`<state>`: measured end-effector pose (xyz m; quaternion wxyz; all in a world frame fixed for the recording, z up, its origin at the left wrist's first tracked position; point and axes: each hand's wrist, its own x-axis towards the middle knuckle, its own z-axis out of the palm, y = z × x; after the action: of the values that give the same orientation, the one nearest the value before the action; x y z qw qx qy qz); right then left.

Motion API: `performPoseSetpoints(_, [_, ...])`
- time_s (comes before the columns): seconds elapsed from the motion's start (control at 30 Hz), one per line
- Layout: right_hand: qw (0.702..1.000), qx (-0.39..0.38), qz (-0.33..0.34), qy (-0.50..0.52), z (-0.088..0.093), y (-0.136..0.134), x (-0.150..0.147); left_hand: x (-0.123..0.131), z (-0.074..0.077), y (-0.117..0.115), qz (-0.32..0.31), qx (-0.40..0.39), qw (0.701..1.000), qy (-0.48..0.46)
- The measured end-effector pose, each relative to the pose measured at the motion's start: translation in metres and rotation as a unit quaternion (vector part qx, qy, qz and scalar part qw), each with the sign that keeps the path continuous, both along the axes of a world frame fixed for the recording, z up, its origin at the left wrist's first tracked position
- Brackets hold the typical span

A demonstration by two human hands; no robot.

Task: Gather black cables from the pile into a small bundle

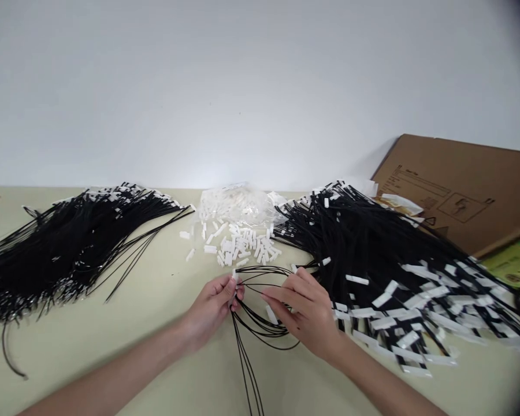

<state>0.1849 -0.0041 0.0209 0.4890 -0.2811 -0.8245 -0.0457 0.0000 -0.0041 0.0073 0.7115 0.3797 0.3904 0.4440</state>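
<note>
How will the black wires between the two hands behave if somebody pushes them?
The black wires probably flex easily, since they already curve in loops. They may spring back somewhat, as their arcs look smooth, without kinks. Being thin, they are likely light.

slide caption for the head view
Left hand and right hand hold black wires, with white pieces and a clear bag behind.

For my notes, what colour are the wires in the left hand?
The wires are black, seen best in the head view.
</note>
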Motion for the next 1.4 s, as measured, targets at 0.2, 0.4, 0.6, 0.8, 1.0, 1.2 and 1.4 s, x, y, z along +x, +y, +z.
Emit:
performPoseSetpoints(0.2, [1.000,-0.022,0.009,0.009,0.0026,-0.0005,-0.0008,-0.0006,-0.0016,0.0003,0.004,-0.012,1.000,-0.002])
performPoseSetpoints(0.4, [0.999,-0.045,0.017,0.024,0.0040,0.0011,-0.0009,-0.0018,-0.0022,0.0015,0.019,-0.020,1.000,-0.006])
performPoseSetpoints(0.6, [0.998,-0.055,0.021,0.021,-0.0012,0.0021,0.0001,0.0000,0.0002,-0.0007,-0.003,0.009,1.000,0.011])
performPoseSetpoints(0.8, [0.998,-0.055,0.018,0.007,-0.0034,0.0021,-0.0021,0.0011,0.0006,-0.0026,-0.002,0.028,0.999,0.016])
performPoseSetpoints(1.0, [0.999,-0.053,-0.005,0.004,-0.0020,-0.0021,-0.0048,0.0025,0.0005,-0.0047,-0.006,0.030,0.999,0.023])
performPoseSetpoints(1.2, [0.998,-0.058,-0.016,0.001,-0.0045,-0.0035,-0.0049,0.0025,0.0002,-0.0046,-0.011,0.034,0.999,0.020])
performPoseSetpoints(1.4, [0.999,-0.050,-0.017,-0.005,-0.0038,-0.0022,-0.0054,0.0019,0.0019,-0.0044,-0.011,0.018,1.000,0.018])
